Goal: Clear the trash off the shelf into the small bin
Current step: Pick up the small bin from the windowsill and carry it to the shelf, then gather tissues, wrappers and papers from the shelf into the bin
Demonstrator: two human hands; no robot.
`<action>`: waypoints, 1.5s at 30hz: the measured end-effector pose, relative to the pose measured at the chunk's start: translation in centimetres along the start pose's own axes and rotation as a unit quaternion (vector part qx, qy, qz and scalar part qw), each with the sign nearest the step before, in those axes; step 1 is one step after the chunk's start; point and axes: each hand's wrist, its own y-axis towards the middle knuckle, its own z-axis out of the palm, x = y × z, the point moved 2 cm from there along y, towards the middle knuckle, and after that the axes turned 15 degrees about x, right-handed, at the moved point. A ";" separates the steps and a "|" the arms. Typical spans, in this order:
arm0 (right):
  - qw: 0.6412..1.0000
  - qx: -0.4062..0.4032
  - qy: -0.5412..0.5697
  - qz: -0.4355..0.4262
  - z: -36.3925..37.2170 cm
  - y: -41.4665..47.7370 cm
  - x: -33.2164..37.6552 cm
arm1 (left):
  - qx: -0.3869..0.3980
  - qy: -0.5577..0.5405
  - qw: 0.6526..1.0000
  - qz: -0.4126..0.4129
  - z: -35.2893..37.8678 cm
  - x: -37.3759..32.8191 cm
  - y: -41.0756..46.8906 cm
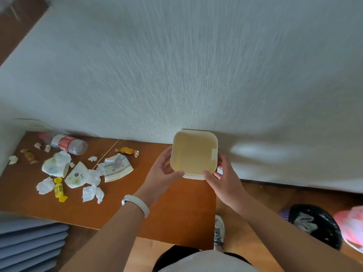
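Left hand (164, 173) and right hand (225, 177) grip cream bin (193, 154) by opposite sides, fingers curled round rim, at right end of shelf (167, 213), near wall. Trash lies well apart to left: bottle (66, 143), crushed cups (57, 165), tissues (92, 193), candy wrappers (127, 150).

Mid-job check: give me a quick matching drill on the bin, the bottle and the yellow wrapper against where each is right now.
Things:
1 small bin
2 plastic bottle
3 yellow wrapper

States:
A lying on its side by the wall
B beside crumpled tissues, toward the shelf front
C gripped by left hand and right hand

Pairs: 1-C, 2-A, 3-B
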 end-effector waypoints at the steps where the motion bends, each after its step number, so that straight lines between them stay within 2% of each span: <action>1: 1.000 -0.002 -0.005 0.002 0.0 0.1 0.0 | 0.001 -0.007 1.000 0.000 0.0 0.1 0.0; 5: 0.999 0.000 -0.024 0.021 -0.2 0.2 0.0 | 0.004 -0.014 1.000 -0.007 0.0 0.2 -0.1; 13: 0.994 -0.017 -0.098 0.033 -0.6 -0.6 0.3 | -0.009 0.066 0.998 -0.023 -0.3 -0.4 -0.7; 19: 0.976 -0.046 -0.212 0.017 -2.0 -2.1 1.9 | -0.102 0.239 0.965 -0.044 -0.9 -1.5 -3.5; 25: 0.920 0.005 -0.384 -0.077 -2.5 -3.3 5.5 | -0.136 0.394 0.908 -0.048 -1.3 -1.6 -8.0; 30: 0.873 0.055 -0.454 -0.170 0.3 -2.9 7.7 | -0.168 0.465 0.862 -0.109 -1.3 -0.6 -12.2; 33: 0.839 0.111 -0.477 -0.235 3.6 -2.5 8.9 | -0.207 0.488 0.837 -0.137 -1.5 0.1 -15.3; 37: 0.788 0.156 -0.534 -0.262 8.0 -2.8 10.1 | -0.251 0.500 0.818 -0.134 -2.1 1.2 -20.1; 42: 0.745 0.178 -0.588 -0.259 12.7 -4.3 11.6 | -0.288 0.547 0.777 -0.124 -4.3 2.2 -25.4; 45: 0.729 0.181 -0.609 -0.256 16.1 -5.3 12.7 | -0.287 0.550 0.775 -0.121 -5.9 2.9 -27.9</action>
